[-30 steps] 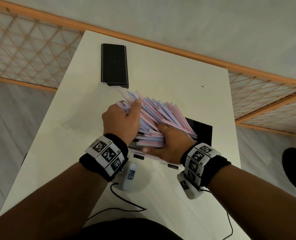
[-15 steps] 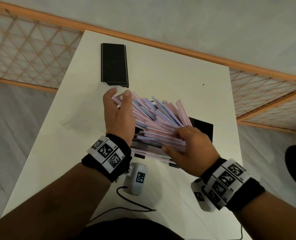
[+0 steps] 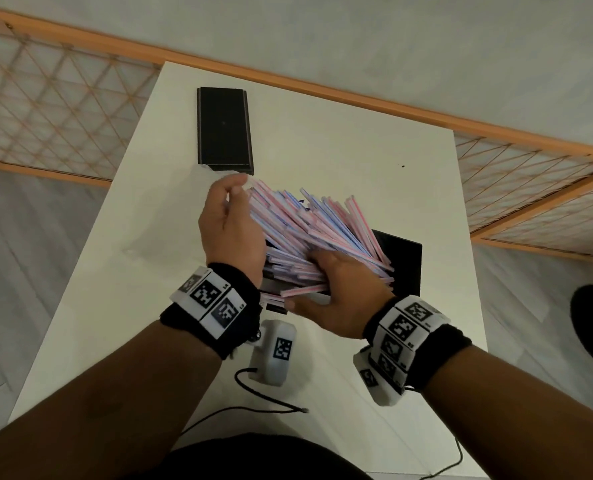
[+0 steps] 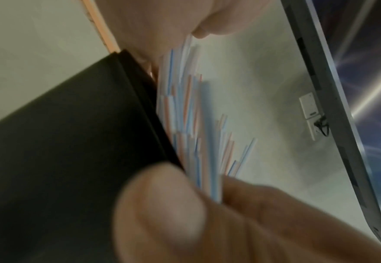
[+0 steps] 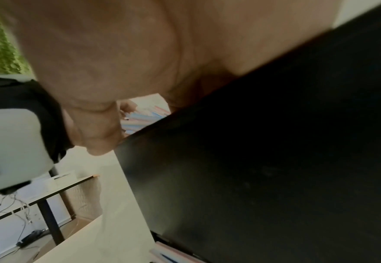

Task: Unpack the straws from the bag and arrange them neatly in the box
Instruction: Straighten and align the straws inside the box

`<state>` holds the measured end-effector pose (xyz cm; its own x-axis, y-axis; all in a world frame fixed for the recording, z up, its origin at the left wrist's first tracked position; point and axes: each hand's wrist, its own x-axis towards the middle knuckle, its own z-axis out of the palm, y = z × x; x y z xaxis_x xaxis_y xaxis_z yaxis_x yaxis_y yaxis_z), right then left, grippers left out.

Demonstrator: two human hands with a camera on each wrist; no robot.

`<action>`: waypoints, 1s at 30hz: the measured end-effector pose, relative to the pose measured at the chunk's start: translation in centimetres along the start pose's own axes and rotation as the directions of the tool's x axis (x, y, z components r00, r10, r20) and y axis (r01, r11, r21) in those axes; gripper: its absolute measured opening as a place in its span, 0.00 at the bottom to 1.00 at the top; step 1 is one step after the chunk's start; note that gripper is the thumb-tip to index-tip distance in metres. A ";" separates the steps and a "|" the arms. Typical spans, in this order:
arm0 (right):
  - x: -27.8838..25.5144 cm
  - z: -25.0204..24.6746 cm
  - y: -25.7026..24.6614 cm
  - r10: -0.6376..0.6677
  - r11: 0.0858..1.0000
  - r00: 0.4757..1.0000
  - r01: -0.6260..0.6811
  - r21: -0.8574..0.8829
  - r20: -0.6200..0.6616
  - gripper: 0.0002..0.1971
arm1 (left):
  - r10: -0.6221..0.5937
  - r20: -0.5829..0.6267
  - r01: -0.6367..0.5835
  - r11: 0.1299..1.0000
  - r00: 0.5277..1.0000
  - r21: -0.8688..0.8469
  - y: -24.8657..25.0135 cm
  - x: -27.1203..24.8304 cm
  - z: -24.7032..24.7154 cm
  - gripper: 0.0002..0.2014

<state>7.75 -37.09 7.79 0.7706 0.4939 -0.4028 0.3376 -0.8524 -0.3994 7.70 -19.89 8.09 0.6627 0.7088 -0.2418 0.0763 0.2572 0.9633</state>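
On the table [image 3: 340, 161], a fanned heap of straws [image 3: 309, 233] lies over the box [image 3: 400, 265] between the left hand [image 3: 231, 230] and right hand [image 3: 336, 299], with the lid [image 3: 224, 128] behind them.

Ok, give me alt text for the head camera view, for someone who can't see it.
Seen from above, two hands gather a fanned heap of pink and blue striped straws over a black box on a white table: the left hand at the heap's left edge, the right hand at its near end. A black lid lies farther back.

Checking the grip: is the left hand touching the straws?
Touching. Left wrist view shows the left hand pinching the straws between thumb and fingers.
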 end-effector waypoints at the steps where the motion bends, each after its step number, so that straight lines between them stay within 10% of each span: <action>1: 0.3 0.0 -0.1 -0.001 1.000 1.000 0.001 0.017 0.006 0.50 | 0.007 0.012 -0.007 1.000 1.000 0.012 -0.1 -0.1 0.1 0.13; 11: 2.2 -1.5 -1.0 0.153 0.988 0.976 -0.152 -0.016 0.156 0.54 | -0.005 0.049 0.004 1.000 0.999 0.024 0.1 -0.7 0.3 0.24; 19: 0.6 -1.3 -0.6 0.038 0.998 0.985 -0.028 0.061 -0.169 0.33 | 0.067 0.279 -0.176 0.905 0.958 0.387 -0.3 -1.4 -0.7 0.27; 23: -1.4 -1.2 0.9 -0.118 0.991 0.906 0.135 0.011 -0.406 0.31 | -0.008 0.250 -0.049 0.974 0.968 0.222 0.1 -1.3 -0.7 0.32; 30: -2.5 0.2 2.0 -0.025 0.997 0.981 0.012 -0.070 -0.190 0.40 | -0.149 0.340 0.072 0.971 0.929 0.229 -2.3 0.2 -0.6 0.58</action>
<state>6.39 -39.97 7.85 0.8504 0.4738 -0.2288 0.3842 -0.8563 -0.3452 7.23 -19.91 5.79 0.8574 0.3965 -0.3282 0.2922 0.1499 0.9445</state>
